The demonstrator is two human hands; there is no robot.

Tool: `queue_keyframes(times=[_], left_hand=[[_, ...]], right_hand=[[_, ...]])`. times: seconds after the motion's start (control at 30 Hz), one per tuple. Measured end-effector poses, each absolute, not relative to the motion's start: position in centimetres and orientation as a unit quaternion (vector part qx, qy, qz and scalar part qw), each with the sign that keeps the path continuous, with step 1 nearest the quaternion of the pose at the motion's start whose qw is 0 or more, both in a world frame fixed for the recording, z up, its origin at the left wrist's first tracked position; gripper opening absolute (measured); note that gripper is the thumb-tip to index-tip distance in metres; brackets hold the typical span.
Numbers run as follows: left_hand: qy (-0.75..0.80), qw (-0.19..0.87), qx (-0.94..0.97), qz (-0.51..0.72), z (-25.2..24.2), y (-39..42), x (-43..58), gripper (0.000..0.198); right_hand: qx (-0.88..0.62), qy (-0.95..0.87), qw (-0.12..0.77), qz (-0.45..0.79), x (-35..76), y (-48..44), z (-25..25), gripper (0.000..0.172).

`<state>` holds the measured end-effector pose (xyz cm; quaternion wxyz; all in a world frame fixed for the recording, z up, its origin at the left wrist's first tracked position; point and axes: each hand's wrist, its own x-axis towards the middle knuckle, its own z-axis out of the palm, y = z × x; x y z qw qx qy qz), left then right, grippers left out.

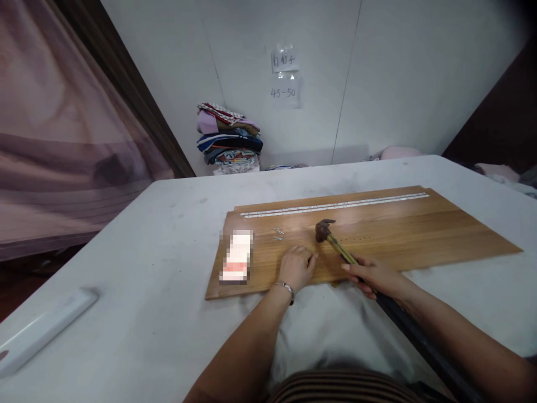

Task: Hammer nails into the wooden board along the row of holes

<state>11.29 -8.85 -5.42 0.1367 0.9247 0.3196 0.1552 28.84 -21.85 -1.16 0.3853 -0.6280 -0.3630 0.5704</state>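
A claw hammer [348, 256] is in my right hand [369, 275], fingers wrapped round its handle. Its rusty head is over the wooden board [444, 224], just beyond my left hand [296, 265]. That hand rests on the board near its front edge with the fingers curled in; what they hold, if anything, is hidden. Several loose nails [278, 234] lie on the board to the left of the hammer head. To the right of the head runs a short row of small dark dots [359, 239], which look like nail heads.
Two white marked strips [335, 206] run along the board's far side. A blurred-out flat rectangular object [237, 255] lies at its left end. A long white object [46, 330] is on the white table [138, 268] at left. Folded cloths [230, 137] are stacked behind the table.
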Motion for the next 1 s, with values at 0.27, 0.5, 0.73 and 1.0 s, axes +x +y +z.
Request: queue_keyframes(times=[0.27,0.5,0.73,1.0], left_hand=[[0.318,0.138,0.924,0.163,-5.39,-8.89,11.29,0.032],[0.322,0.136,0.925,0.151,-5.24,-8.93,11.35,0.030],[0.323,0.136,0.926,0.144,-5.03,-8.85,11.32,0.031],[0.319,0.149,0.925,0.142,-4.58,-8.87,11.32,0.032]], right_hand=[[-0.637,-0.357,0.368,0.576,28.86,-21.86,-1.00,0.048],[-0.632,-0.360,0.387,0.567,28.85,-21.91,-1.14,0.047],[-0.631,-0.356,0.389,0.568,28.54,-21.79,-0.49,0.046],[-0.627,-0.345,0.399,0.573,28.50,-21.75,-0.38,0.045]])
